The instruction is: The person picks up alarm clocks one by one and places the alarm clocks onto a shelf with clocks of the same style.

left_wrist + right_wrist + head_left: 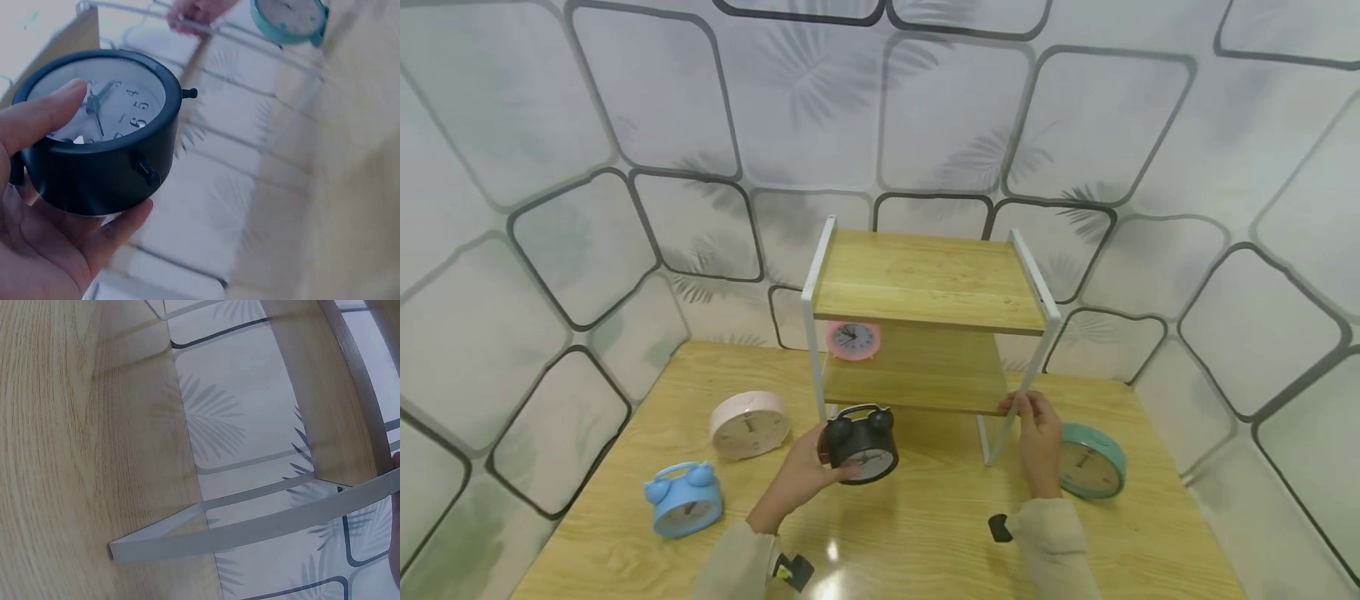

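Far wall (820,154): pale grey-white covering, printed with rounded four-sided outlines in grey and black, plus grey palm leaves (209,419). Left wall (471,333) and right wall (1311,200): same outline pattern. Tabletop (1157,537): light yellowish wood finish, grain visible, far edge running up to the far wall. Lighting: bright glare (829,583) noted on the near part of the tabletop, left of centre.
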The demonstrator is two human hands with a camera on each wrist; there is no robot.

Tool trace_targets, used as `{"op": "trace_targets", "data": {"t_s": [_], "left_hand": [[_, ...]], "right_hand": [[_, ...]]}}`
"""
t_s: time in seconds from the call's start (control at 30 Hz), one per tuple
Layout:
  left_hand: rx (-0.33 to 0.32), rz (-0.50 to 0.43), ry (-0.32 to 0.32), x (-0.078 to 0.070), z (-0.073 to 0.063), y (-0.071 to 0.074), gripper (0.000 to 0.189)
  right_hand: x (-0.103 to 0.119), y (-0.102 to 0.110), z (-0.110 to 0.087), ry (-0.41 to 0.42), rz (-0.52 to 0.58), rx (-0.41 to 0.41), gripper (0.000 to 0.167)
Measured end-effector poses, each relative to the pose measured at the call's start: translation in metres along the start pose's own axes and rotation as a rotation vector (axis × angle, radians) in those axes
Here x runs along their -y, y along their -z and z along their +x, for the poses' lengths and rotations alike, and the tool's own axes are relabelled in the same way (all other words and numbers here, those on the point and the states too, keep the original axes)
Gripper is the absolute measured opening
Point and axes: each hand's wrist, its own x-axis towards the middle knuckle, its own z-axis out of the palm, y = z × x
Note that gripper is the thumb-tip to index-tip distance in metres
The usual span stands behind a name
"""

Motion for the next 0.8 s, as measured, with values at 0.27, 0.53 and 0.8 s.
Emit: {"op": "trace_targets", "data": {"t_s": [0.27, 0.53, 0.8], "left_hand": [[0.06, -0.014, -0.066, -0.04, 0.034, -0.007, 0.063], [0.104, -0.035, -0.057, -0.058, 0.071, -0.012, 0.068], [0.132, -0.093, -0.049, -0.053, 0.094, -0.018, 0.068]], "right_hand": [[-0.019, 0.003, 0.005, 0.01, -0.004, 0.005, 0.03], [-0.011, 0.001, 0.004, -0.004, 0.005, -0.004, 0.027], [-0.018, 0.003, 0.004, 0.031, 0.028, 0.008, 0.03]]}}
